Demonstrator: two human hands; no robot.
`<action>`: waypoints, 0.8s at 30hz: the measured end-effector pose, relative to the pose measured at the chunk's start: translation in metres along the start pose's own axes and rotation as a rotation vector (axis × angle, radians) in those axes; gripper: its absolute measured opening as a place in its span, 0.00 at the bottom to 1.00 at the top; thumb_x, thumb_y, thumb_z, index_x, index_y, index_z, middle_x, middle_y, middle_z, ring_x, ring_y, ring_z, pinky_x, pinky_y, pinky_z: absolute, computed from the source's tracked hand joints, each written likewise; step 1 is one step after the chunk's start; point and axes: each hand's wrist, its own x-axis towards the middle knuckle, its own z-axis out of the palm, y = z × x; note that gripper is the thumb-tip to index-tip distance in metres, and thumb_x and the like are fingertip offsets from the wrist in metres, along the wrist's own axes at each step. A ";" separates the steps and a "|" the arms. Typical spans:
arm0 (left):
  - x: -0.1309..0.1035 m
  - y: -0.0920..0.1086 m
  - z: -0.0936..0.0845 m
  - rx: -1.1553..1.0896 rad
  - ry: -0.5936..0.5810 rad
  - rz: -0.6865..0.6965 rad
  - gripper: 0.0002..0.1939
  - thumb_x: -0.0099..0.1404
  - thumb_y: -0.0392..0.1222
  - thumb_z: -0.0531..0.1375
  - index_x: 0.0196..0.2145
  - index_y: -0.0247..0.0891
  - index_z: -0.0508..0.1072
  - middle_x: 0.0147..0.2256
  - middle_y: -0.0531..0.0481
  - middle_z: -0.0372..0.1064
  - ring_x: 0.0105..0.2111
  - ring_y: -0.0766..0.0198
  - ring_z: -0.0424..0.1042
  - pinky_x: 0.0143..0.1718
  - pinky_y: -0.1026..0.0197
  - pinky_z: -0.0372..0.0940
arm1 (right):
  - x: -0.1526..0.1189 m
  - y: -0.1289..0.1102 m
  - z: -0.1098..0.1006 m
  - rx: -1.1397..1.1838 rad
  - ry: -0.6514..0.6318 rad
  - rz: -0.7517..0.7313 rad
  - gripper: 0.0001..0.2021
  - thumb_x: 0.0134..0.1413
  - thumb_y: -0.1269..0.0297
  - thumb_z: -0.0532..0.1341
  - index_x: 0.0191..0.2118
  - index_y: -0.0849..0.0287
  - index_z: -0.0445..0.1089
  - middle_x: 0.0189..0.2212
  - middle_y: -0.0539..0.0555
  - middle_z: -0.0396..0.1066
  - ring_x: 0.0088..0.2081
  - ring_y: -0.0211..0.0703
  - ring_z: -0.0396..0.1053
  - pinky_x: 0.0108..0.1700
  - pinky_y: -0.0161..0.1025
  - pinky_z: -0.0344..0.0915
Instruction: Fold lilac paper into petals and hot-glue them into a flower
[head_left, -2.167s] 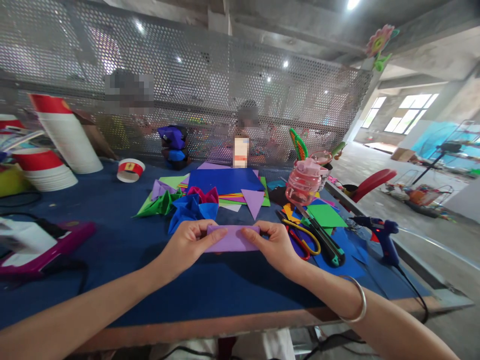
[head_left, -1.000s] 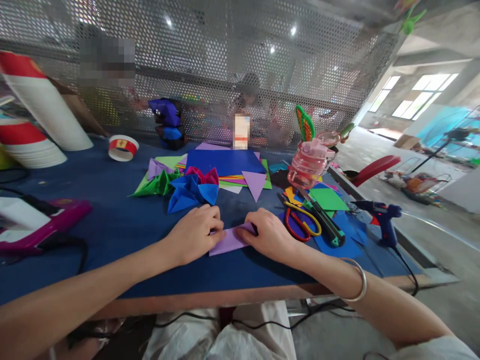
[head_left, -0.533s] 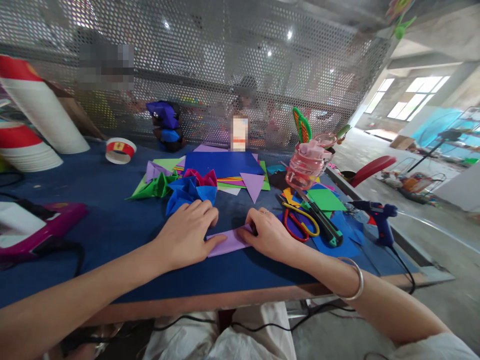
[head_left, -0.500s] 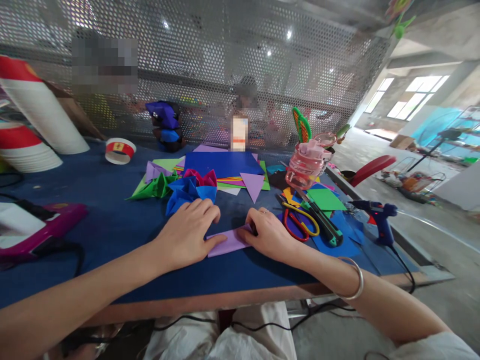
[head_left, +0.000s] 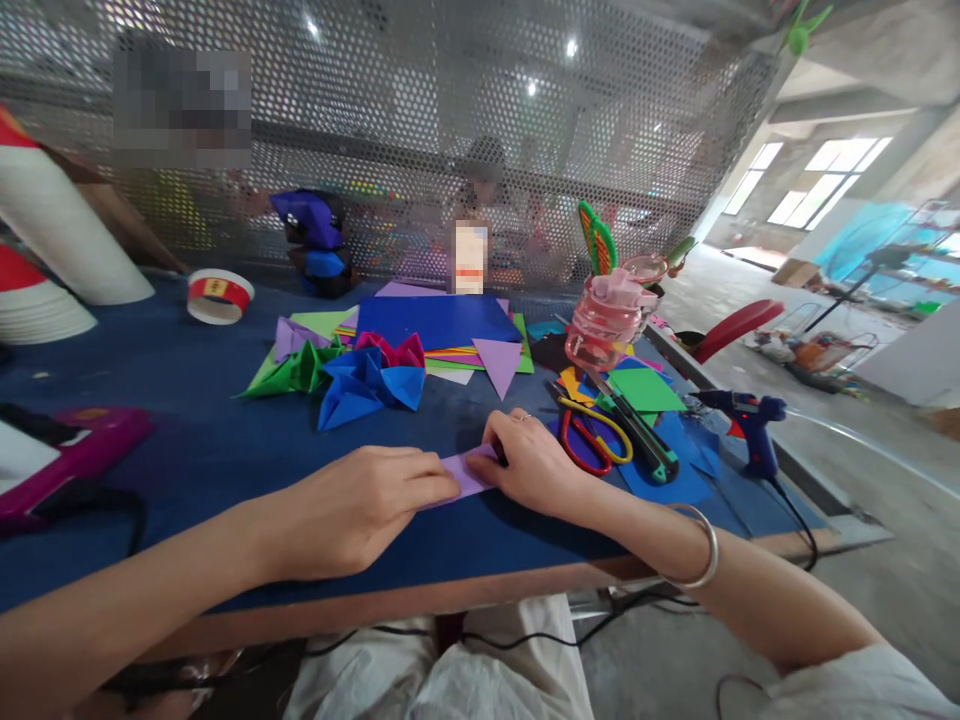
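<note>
A narrow folded strip of purple paper [head_left: 469,476] lies near the front edge of the blue table [head_left: 300,436]. Its left end is under the closed fingers of my left hand [head_left: 367,510], which pinch it. At the other end, my right hand [head_left: 534,462] holds the strip between thumb and curled fingers. Folded blue paper [head_left: 371,385], green paper [head_left: 300,368] and magenta paper [head_left: 390,351] pieces stand behind my left hand. Just beyond my right hand is a flat purple triangle [head_left: 498,366].
Scissors [head_left: 592,432], a green-and-black cutter [head_left: 639,430] and a glue gun [head_left: 756,425] lie to the right, with a pink jar [head_left: 604,320] behind. Paper sheets [head_left: 439,318] are stacked at the back. Cups [head_left: 45,300] stand left; people show beyond the mesh.
My left hand has turned and its fingers, spread earlier, have closed onto the left end of the purple strip. My right hand keeps its hold. The view has shifted slightly.
</note>
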 end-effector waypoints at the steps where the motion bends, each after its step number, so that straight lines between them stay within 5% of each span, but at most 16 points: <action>1: -0.001 0.001 -0.002 -0.020 -0.019 0.029 0.21 0.65 0.29 0.49 0.52 0.41 0.71 0.46 0.47 0.74 0.44 0.62 0.73 0.47 0.63 0.68 | 0.000 0.000 0.000 0.000 -0.002 0.001 0.09 0.55 0.64 0.64 0.33 0.58 0.61 0.26 0.48 0.62 0.34 0.42 0.60 0.36 0.37 0.53; 12: -0.009 0.016 0.006 0.065 -0.050 -0.012 0.21 0.69 0.46 0.54 0.57 0.38 0.68 0.51 0.41 0.71 0.47 0.52 0.72 0.42 0.55 0.71 | -0.001 0.002 0.001 -0.019 0.015 -0.016 0.09 0.55 0.64 0.64 0.34 0.57 0.62 0.27 0.48 0.64 0.34 0.43 0.61 0.37 0.38 0.55; 20: -0.013 0.016 0.017 0.150 0.012 0.048 0.20 0.71 0.44 0.51 0.56 0.34 0.69 0.53 0.40 0.71 0.52 0.51 0.70 0.47 0.54 0.70 | -0.003 0.000 0.000 -0.066 0.056 -0.068 0.11 0.55 0.65 0.64 0.41 0.58 0.63 0.37 0.53 0.69 0.40 0.46 0.64 0.42 0.40 0.60; 24: -0.015 0.017 0.020 0.167 0.038 0.064 0.20 0.71 0.43 0.51 0.56 0.33 0.70 0.54 0.39 0.71 0.53 0.50 0.70 0.49 0.52 0.69 | -0.006 -0.006 0.002 -0.227 0.061 -0.211 0.03 0.61 0.68 0.57 0.41 0.58 0.64 0.38 0.56 0.69 0.42 0.48 0.64 0.44 0.42 0.59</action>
